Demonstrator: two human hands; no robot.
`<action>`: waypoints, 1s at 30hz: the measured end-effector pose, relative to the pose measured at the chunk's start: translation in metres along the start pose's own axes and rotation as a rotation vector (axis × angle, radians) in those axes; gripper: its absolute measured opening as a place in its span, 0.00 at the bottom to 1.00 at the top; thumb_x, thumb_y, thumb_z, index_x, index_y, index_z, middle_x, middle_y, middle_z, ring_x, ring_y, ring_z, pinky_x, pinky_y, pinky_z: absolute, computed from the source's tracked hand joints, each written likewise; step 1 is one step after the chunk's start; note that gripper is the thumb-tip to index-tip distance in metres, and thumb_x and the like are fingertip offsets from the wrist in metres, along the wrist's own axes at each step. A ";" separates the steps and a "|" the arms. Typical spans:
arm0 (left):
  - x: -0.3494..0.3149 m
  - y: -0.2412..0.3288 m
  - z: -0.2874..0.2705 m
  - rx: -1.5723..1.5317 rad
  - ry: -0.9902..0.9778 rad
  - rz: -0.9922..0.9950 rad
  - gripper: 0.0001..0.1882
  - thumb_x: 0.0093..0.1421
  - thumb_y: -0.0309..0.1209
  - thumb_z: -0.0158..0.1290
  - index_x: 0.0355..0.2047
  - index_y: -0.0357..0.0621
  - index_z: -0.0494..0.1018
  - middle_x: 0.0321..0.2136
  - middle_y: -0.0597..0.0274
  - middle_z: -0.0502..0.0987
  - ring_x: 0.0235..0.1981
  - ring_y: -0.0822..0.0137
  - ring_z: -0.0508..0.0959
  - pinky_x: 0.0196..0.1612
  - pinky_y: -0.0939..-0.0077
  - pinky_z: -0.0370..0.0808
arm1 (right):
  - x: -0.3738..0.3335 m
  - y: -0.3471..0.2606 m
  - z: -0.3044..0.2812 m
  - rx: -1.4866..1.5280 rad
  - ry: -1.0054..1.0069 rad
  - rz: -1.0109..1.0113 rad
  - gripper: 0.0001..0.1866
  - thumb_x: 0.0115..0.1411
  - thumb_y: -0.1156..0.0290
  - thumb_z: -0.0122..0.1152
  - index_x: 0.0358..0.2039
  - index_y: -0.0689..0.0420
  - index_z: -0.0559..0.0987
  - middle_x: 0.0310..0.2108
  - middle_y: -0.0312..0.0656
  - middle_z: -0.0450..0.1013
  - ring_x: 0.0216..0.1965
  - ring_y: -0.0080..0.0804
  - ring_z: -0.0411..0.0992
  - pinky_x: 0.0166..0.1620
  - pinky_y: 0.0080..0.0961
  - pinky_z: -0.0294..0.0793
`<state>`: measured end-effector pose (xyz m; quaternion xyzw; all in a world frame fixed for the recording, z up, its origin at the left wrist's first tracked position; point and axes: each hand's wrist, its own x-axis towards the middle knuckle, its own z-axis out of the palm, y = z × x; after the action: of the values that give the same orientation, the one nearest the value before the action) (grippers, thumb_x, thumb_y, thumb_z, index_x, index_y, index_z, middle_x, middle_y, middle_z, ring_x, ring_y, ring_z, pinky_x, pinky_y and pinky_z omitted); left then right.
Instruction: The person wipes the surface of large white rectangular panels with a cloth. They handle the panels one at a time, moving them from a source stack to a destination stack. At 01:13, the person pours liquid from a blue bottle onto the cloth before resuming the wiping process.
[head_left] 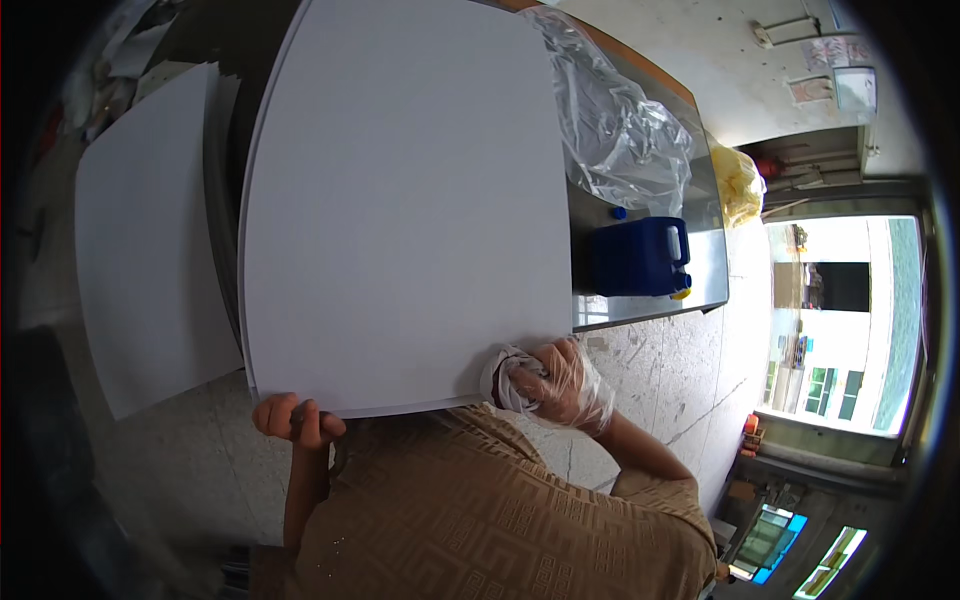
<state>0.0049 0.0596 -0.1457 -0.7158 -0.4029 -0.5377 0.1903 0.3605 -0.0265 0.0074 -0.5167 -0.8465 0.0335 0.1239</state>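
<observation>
Left hand: my left hand (295,418) is bare and pinches the near edge of the large white sheet (410,200), fingers curled over its rim.
Right hand: my right hand (562,385) wears a clear plastic glove and is clenched around a crumpled white cloth (512,378), just beside the sheet's near right corner.
Sheet: I see it lying flat on the surface (650,305).
Nearby: a blue jug (638,257), clear plastic wrap (615,125), and another white sheet (150,240) to the left.
</observation>
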 end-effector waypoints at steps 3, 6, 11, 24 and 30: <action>0.003 0.001 -0.007 -0.059 -0.101 0.041 0.12 0.70 0.43 0.37 0.43 0.49 0.62 0.45 0.54 0.66 0.43 0.58 0.65 0.44 0.56 0.65 | 0.011 0.002 -0.008 0.026 -0.057 0.120 0.27 0.44 0.67 0.74 0.48 0.48 0.78 0.41 0.44 0.73 0.40 0.42 0.73 0.42 0.41 0.73; 0.005 0.002 -0.019 -0.030 -0.133 0.012 0.12 0.69 0.42 0.38 0.42 0.50 0.63 0.45 0.55 0.67 0.44 0.57 0.66 0.45 0.55 0.66 | 0.060 0.053 -0.007 0.036 -0.020 0.090 0.25 0.46 0.66 0.73 0.47 0.50 0.79 0.39 0.44 0.73 0.40 0.43 0.73 0.45 0.41 0.73; 0.017 0.019 -0.031 -0.008 -0.235 -0.129 0.10 0.68 0.40 0.41 0.43 0.51 0.64 0.46 0.55 0.66 0.54 0.49 0.66 0.54 0.43 0.66 | 0.202 0.238 0.010 -0.178 0.221 0.191 0.22 0.60 0.56 0.65 0.46 0.61 0.78 0.36 0.54 0.76 0.38 0.54 0.75 0.44 0.42 0.75; 0.071 0.044 -0.053 -0.063 -0.469 -0.377 0.14 0.56 0.19 0.49 0.43 0.42 0.66 0.55 0.45 0.63 0.61 0.37 0.62 0.59 0.38 0.64 | 0.246 0.292 0.025 -0.222 0.357 0.311 0.22 0.62 0.51 0.61 0.46 0.56 0.78 0.32 0.54 0.76 0.35 0.52 0.76 0.41 0.46 0.74; 0.101 0.048 -0.065 -0.232 -0.549 -0.632 0.17 0.56 0.20 0.54 0.47 0.39 0.67 0.62 0.40 0.60 0.63 0.41 0.62 0.63 0.46 0.61 | 0.025 0.078 0.004 0.022 0.196 0.283 0.29 0.52 0.61 0.72 0.52 0.57 0.74 0.39 0.51 0.70 0.42 0.53 0.70 0.46 0.50 0.71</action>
<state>0.0121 0.0218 -0.0222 -0.6902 -0.5747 -0.4012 -0.1798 0.4162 0.0321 -0.0065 -0.6303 -0.7486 0.0095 0.2055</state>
